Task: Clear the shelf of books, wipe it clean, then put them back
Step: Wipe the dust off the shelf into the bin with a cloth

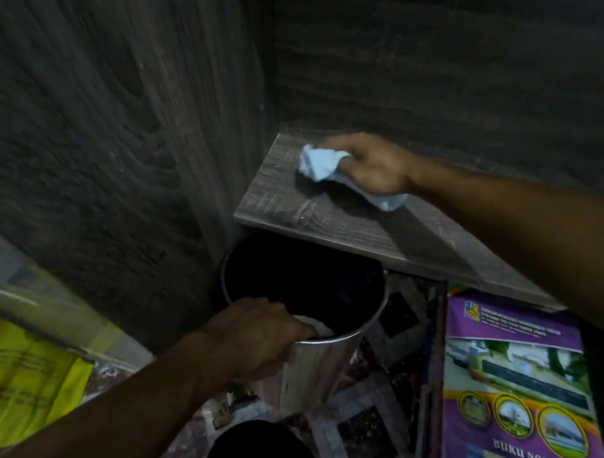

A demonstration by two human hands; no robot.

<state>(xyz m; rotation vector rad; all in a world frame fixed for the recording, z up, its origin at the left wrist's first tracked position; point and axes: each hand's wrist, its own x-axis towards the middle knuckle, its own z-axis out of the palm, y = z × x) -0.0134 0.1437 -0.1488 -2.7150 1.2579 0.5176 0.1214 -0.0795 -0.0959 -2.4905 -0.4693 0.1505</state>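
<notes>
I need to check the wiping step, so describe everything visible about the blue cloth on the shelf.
The cloth is pale blue, looks like soft fabric, and is crumpled into a wad. Its bunched end sticks out to the left past the fingers, and a loose tail shows below the heel of the right hand, which grips it. It lies on the dark wood-grain shelf, near the board's left end. Blur hides finer detail.
</notes>
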